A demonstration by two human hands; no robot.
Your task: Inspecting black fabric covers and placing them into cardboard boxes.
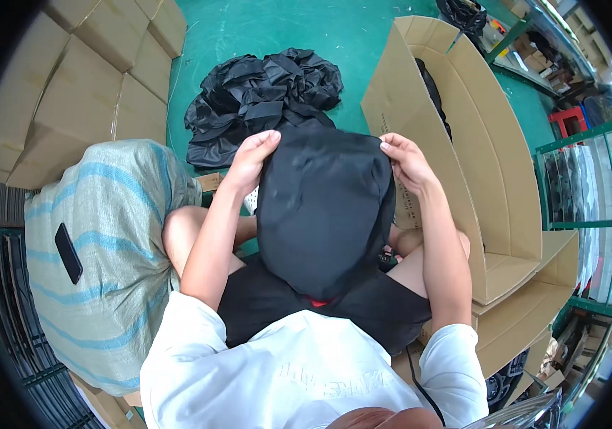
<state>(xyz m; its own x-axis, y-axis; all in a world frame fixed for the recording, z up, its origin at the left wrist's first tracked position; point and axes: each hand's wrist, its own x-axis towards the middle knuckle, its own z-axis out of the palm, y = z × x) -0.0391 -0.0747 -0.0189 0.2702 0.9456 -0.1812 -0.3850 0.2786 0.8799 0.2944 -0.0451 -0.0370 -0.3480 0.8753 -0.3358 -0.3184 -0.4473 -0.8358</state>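
Observation:
A black fabric cover (324, 207) with a rounded lower end is spread over my lap. Its far left corner is pinched in my left hand (254, 159), thumb and fingers closed on the edge. At the far right corner, my right hand (407, 163) grips the same cloth between thumb and fingers. Shallow creases and bulges show on its surface; whether anything is inside is hidden. A bit of red (317, 302) peeks out below its near end. Just beyond my hands, a heap of black fabric (263, 93) lies on the green floor.
On my left, a striped woven sack (106, 264) bulges beside my knee, a phone (68, 253) lying on it. Stacked cartons (77, 93) rise behind it. An open cardboard box (456, 164) with black material inside stands close on my right, near green metal racks (585, 225).

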